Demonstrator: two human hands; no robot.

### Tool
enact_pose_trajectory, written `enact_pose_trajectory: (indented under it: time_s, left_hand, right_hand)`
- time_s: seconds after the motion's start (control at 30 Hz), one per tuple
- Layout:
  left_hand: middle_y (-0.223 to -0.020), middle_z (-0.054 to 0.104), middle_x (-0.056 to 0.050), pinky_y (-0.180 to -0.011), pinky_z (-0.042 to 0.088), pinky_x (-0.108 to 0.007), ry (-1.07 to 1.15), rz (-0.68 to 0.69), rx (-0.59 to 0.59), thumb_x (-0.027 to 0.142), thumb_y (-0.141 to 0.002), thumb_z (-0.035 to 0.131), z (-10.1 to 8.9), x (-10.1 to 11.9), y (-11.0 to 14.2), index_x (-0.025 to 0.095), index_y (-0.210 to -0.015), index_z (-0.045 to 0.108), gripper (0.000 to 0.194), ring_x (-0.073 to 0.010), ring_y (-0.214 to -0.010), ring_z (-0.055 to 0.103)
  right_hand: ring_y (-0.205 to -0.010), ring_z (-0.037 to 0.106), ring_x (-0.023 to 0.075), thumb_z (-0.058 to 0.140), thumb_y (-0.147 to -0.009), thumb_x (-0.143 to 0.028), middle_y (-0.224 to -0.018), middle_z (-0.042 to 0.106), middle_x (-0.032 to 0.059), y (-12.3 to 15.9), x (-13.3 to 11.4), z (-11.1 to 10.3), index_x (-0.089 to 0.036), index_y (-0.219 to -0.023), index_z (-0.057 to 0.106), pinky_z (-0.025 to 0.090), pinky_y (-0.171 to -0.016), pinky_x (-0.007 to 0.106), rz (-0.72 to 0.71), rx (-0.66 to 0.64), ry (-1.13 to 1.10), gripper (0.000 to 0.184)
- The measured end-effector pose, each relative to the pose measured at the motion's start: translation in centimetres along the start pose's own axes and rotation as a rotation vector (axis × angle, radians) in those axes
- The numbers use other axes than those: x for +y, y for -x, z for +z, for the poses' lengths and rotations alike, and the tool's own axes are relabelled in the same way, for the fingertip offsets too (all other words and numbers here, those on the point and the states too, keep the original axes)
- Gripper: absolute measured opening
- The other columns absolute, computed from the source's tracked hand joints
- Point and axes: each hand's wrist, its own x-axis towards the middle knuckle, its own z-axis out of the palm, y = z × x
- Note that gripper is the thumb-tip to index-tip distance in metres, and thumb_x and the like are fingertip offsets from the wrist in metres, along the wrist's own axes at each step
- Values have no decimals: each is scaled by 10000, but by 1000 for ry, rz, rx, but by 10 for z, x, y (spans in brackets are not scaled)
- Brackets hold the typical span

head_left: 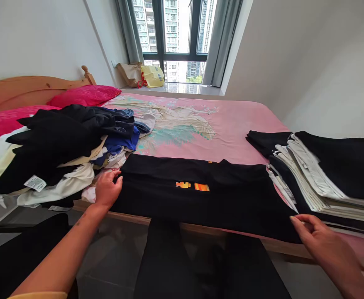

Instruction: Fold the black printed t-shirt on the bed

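A black garment, likely a T-shirt (231, 199), lies folded into a long strip along the bed's front edge. Orange and yellow print shows near its middle. My left hand (107, 190) is at its left end, with thumb and fingertips closed on the edge of the cloth. At the lower right corner, my right hand (320, 238) pinches the cloth between thumb and fingers; the inner fingers are partly hidden. Just left of my left hand rises a heap of loose clothes (66, 135), mostly black, white and blue. Right of the T-shirt are stacks of folded clothes (340, 166).
The pink bedsheet (238, 120) with a bird pattern spreads behind the garment. Red pillows (84, 95) rest against the wooden headboard (29, 89). A paper bag (128, 74) and a yellow bag (152, 76) stand on the windowsill. My legs (163, 257) are at the bed's front edge.
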Motion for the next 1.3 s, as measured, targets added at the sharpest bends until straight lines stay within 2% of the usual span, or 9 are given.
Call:
enact_pose_trajectory:
  time_s: [0.13,0.23,0.37,0.53,0.7,0.87,0.93,1.17,1.3]
  left_hand:
    - [-1086,652,-46,-981,406,-314,228,565,-214,251,-893,382,11,78,39,233,-1035,654,308,-172,-1077,560]
    - [-1323,534,-22,-1076,304,-392,171,803,-437,316,-915,365,23,112,63,283,-1229,556,369,-187,-1261,435]
    - [-1491,288,-37,-1101,115,-558,-45,600,-487,541,-853,408,35,96,64,299,-1411,318,614,-271,-1373,243]
    - [-1452,365,-92,-1099,88,-557,-116,329,-437,516,-840,424,39,74,46,207,-1361,418,606,-282,-1374,233]
    - [-1225,594,-80,-1020,328,-427,163,427,-324,485,-851,448,33,152,48,247,-1117,611,392,-249,-1179,494]
    - [-927,648,-56,-862,411,-366,386,617,-359,397,-859,473,33,258,69,249,-842,627,214,-210,-925,578]
    - [-917,636,-74,-834,406,-385,362,564,-358,405,-836,505,41,283,75,233,-859,606,200,-232,-905,573]
    - [-1046,628,-156,-898,338,-517,357,-19,-441,542,-707,604,72,314,42,130,-1305,359,766,-351,-1034,558]
    - [-918,652,-52,-852,423,-416,680,-153,-511,296,-723,563,73,316,28,181,-1376,277,722,-225,-880,623]
  right_hand:
    - [-846,638,196,415,-877,-438,-944,669,45,26,-93,15,-269,-916,598,505,-742,340,-451,-141,-184,252]
    - [-1203,481,189,379,-916,-313,-1247,565,60,36,-139,43,-237,-1150,560,382,-1017,366,-809,-350,-159,305]
    - [-1327,329,253,455,-886,-360,-1424,392,101,25,-140,74,-191,-1330,440,284,-1078,478,-782,-444,19,475]
    - [-1159,501,219,404,-903,-292,-1211,580,81,1,-121,81,-223,-1128,593,406,-971,400,-620,-236,-164,302]
    - [-1039,521,238,443,-865,-242,-1051,615,85,-45,-122,72,-208,-1034,596,398,-942,414,-518,68,-294,231]
    - [-1128,460,289,529,-822,-300,-1150,581,146,-107,-131,69,-151,-1120,562,353,-946,441,-328,-130,-154,334]
    - [-1130,450,310,572,-793,-335,-1152,575,182,-124,-135,71,-110,-1147,545,330,-939,473,-236,-232,-126,420]
    - [-848,542,187,626,-669,-194,-778,614,35,-153,-141,80,-96,-933,617,371,-860,385,-146,-299,-227,282]
    - [-749,533,140,505,-730,-184,-750,597,-12,-136,-129,59,-168,-807,604,409,-774,272,-283,-242,-390,127]
